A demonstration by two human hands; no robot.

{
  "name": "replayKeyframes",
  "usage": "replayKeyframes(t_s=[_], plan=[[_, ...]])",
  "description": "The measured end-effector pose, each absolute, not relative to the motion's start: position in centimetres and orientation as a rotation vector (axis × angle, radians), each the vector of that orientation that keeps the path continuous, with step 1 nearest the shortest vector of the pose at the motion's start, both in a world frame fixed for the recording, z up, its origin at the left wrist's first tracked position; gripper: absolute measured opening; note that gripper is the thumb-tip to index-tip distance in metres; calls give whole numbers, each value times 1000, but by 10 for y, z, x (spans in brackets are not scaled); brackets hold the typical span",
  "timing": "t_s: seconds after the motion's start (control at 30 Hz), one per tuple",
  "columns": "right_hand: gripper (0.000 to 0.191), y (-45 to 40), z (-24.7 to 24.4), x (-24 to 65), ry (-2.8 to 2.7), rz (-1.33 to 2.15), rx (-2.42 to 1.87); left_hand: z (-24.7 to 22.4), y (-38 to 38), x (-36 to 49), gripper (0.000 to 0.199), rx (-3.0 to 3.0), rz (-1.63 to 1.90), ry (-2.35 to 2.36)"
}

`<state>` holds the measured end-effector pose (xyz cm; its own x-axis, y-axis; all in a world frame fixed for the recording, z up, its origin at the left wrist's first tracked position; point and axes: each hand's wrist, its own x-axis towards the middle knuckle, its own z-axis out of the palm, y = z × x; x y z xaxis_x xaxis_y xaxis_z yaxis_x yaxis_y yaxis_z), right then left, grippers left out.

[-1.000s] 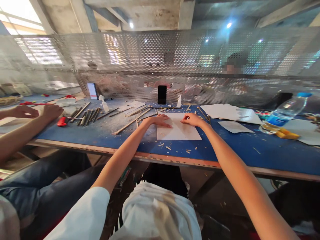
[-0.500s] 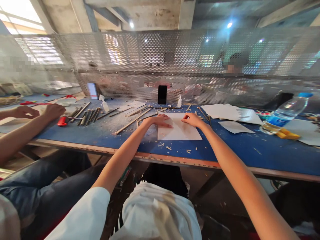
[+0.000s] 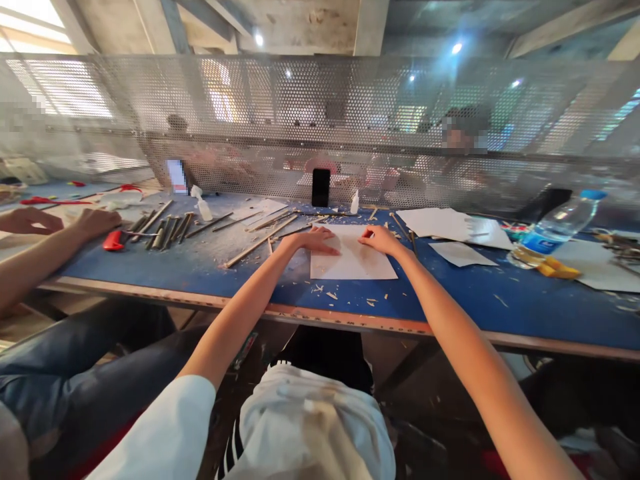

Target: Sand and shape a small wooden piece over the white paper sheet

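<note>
Two bare hands over a white sheet (image 3: 353, 268) on a blue worktable (image 3: 465, 300). The sheet lies flat beneath both hands, its near edge projecting toward the person's body. Left hand (image 3: 321, 241): palm down, fingers spread, resting on the sheet's left part. Right hand (image 3: 379, 239): fingers curled, thumb and forefinger brought together above the sheet's right part; whether anything is pinched between them cannot be told. Nearer the body than both hands, pale wood shavings (image 3: 331, 295) lie scattered. Beyond the left hand, a black phone (image 3: 321, 187) stands upright near a perforated screen (image 3: 280, 167); beyond and between the hands, a small white bottle (image 3: 355, 203). Left of the left hand, a long wooden stick (image 3: 255, 245); farther left, a row of slender tools (image 3: 171, 231) and a red-handled tool (image 3: 113, 241), beside a co-worker's hand (image 3: 97, 223). Right of the right hand, a smaller sheet (image 3: 463, 253); farther right, a tilted water bottle (image 3: 555, 230) with a blue cap, beside a yellow object (image 3: 559, 269).
</note>
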<state>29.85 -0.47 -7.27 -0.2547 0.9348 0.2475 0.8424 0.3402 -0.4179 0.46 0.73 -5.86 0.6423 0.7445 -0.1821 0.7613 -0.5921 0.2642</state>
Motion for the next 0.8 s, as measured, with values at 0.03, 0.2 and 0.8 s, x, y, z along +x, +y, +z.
replayKeyframes(t_s=[0.03,0.2,0.8], plan=[[11,-6,-72,298,-2164,270,-1563,-60,9,5,119,2547,-69,1205],[12,-11,-68,294,-2208,238,-1568,-62,13,7,125,2542,-107,1239],[15,-6,-69,302,-2181,321,-1594,-52,-4,7,118,2539,-86,1221]])
